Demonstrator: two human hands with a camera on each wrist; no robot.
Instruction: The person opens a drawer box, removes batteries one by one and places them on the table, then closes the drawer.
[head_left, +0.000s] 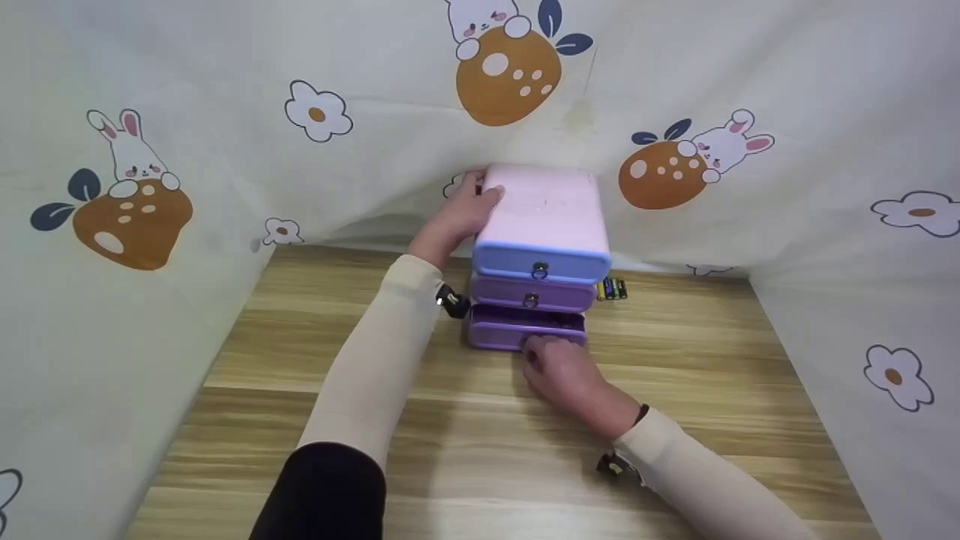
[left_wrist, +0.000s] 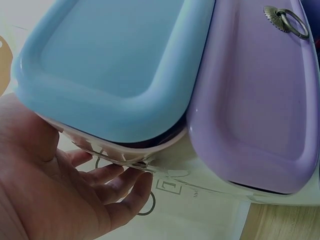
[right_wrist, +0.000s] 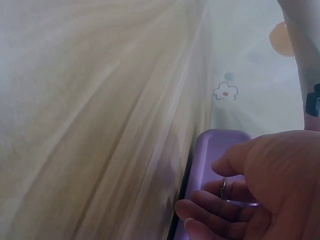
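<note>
well, the small plastic drawer cabinet [head_left: 544, 206] stood upright on the wood-look surface [head_left: 487, 465], near the back cloth wall [head_left: 390, 52]. it had a pink top, a blue top drawer [head_left: 574, 264], a purple middle drawer [head_left: 501, 291] and a purple bottom drawer [head_left: 495, 338], pulled out part way. it was too dark to tell what lay inside. the left hand [head_left: 463, 211] held the cabinet's left side, with its thumb over the top edge. the right hand [head_left: 568, 375] was low down, its fingers curled on the bottom drawer's little metal ring [right_wrist: 223, 187].

the cabinet looked light, hard and smooth, so a big tug could have made it slide or tip. its side and top edge seemed good spots to hold it. the ring looked thin, so a finger and a soft, straight pull seemed best.

the surface was flat, with brown stripes. some small batteries [head_left: 613, 289] lay just beside the cabinet, on the right. the cloth had creases, bunnies, orange fruits and flowers on it.
</note>
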